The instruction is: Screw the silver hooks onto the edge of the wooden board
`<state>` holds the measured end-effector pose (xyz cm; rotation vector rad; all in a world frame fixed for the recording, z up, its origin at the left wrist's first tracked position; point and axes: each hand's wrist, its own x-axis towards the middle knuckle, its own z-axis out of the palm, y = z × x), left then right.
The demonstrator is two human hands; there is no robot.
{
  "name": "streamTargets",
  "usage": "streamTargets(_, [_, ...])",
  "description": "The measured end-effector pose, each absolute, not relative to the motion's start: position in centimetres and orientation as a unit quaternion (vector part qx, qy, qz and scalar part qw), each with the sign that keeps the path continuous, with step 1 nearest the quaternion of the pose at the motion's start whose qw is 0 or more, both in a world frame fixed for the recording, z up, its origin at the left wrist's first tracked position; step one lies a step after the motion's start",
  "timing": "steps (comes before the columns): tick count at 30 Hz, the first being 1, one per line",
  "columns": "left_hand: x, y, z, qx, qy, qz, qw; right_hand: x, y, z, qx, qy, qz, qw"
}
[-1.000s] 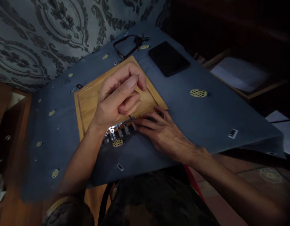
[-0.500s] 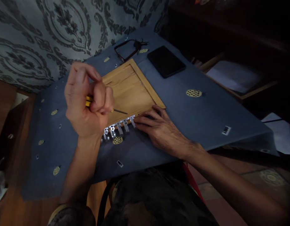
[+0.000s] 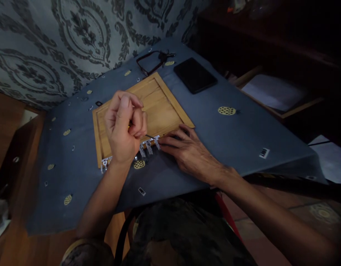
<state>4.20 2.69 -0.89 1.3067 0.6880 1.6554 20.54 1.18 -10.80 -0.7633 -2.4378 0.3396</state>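
Observation:
My left hand [image 3: 124, 127] is closed around a screwdriver [image 3: 150, 136]. Its handle is mostly hidden in the fist, and its thin dark shaft points right, the tip at the right part of a silver metal hook rail [image 3: 149, 141]. The rail runs along the near edge of a framed wooden board [image 3: 162, 109], its hooks hanging over the blue cloth. My right hand [image 3: 187, 149] has its fingertips on the rail's right end and the board's near right corner, holding them. My left hand and wrist cover the middle of the rail.
Past the board lie eyeglasses [image 3: 148, 64] with keys [image 3: 166, 55] beside them, and a black phone [image 3: 195, 75]. A small dark object [image 3: 98, 103] lies by the board's far left corner. Patterned wallpaper [image 3: 84, 33] rises behind the blue tablecloth [image 3: 237, 140]. An open drawer [image 3: 278, 90] stands at right.
My left hand has moved right and slightly down with the screwdriver, bringing its tip to the hook rail and uncovering the board's left side. My right hand stays in place.

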Motion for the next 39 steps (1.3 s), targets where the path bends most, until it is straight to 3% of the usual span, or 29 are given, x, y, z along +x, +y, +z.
streamTargets(11, [4.6,2.8,-1.4,0.526,0.297,0.669,0.433,20.6,1.2,-10.6,-0.284,-0.907,0.133,0.281])
streamTargets(18, [4.7,2.5,-0.8,0.556,0.376,0.597,0.439,20.6,1.2,-10.6,-0.286,-0.909,0.136,0.272])
streamTargets(27, [5.6,3.5,-1.5,0.489,0.325,0.692,0.420,20.7,1.1,-10.5,-0.283,-0.909,0.129,0.277])
streamTargets(39, [4.6,4.1,-1.1,0.590,0.327,0.578,0.460,20.7,1.1,-10.4,-0.286,-0.907,0.146,0.274])
